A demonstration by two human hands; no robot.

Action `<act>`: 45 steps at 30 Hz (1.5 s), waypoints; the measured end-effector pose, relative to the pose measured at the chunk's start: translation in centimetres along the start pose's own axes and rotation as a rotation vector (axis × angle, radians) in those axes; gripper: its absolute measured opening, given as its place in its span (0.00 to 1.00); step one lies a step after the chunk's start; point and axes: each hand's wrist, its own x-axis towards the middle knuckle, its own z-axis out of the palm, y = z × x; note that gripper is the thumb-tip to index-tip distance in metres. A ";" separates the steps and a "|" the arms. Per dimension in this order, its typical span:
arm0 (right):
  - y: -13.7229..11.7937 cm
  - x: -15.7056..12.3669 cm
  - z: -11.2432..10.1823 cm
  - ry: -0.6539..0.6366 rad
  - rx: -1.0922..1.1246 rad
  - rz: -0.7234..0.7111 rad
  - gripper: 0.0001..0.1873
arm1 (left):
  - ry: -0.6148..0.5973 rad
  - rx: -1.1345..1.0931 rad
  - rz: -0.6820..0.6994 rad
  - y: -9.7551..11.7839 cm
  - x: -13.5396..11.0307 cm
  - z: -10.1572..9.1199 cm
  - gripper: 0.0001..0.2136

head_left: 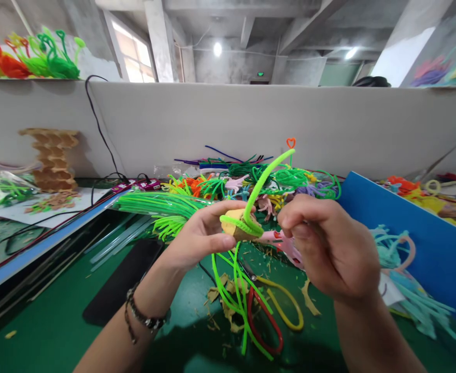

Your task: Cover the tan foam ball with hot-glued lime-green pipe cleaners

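A person's 2 bare hands work above a dark green table [189, 311]; directions take the tan block as the centre of a clock. The left hand [204, 230], reaching in from 8 o'clock, grips the tan block [230, 229] between thumb and fingers. A bright green fuzzy stem [266, 178] wraps around the block, its free end rising towards 1 o'clock. At 4 o'clock, the right hand [331, 248] is apart from the block, fingers curled closed; whether they pinch anything, I cannot tell. Green strands [236, 290] trail at 6 o'clock, near a tool with 1 red and 1 yellow handle [254, 278] at 5 o'clock. A black phone-like slab [123, 285] lies at 8 o'clock, bagged green stems [158, 203] at 10 o'clock, and a blue panel [402, 233] stands at 3 o'clock
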 end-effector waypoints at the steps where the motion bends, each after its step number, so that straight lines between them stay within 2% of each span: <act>1: 0.1 0.0 0.0 0.004 0.024 0.000 0.07 | 0.026 0.016 0.000 0.0 0.0 0.0 0.18; 4: 0.4 0.1 0.1 -0.024 0.059 -0.017 0.07 | 0.091 0.068 0.006 0.0 0.2 0.0 0.18; 10: 0.6 0.5 0.0 -0.097 0.017 0.011 0.07 | 0.087 0.084 0.023 0.0 0.3 0.2 0.18; 16: 0.8 0.0 0.2 -0.015 0.304 0.130 0.07 | 0.085 0.081 0.019 0.0 0.2 0.2 0.18; 20: 1.0 0.0 0.5 -0.036 0.472 0.218 0.06 | 0.033 0.068 0.041 0.0 0.3 0.1 0.17; 25: 1.2 0.2 0.6 -0.081 0.602 0.294 0.04 | 0.048 0.090 0.044 0.0 0.3 0.0 0.18; 28: 1.3 0.2 0.6 -0.072 0.444 0.250 0.06 | 0.051 0.105 0.041 -0.1 0.3 0.0 0.18; 32: 1.1 0.1 0.9 0.063 0.145 0.100 0.06 | 0.068 0.112 0.036 0.0 0.2 0.0 0.19; 34: 0.9 0.1 1.1 0.149 0.171 0.088 0.13 | 0.061 0.102 0.041 -0.1 0.1 0.0 0.19; 37: 0.5 0.0 1.4 0.188 0.296 0.057 0.17 | 0.030 0.080 0.041 -0.1 0.1 0.0 0.18; 41: 0.1 0.1 1.5 0.170 0.286 0.006 0.18 | 0.040 0.077 0.027 -0.2 0.1 0.2 0.18; 45: 0.2 0.0 1.6 0.085 0.301 0.017 0.18 | 0.047 0.093 0.033 -0.3 0.1 0.3 0.18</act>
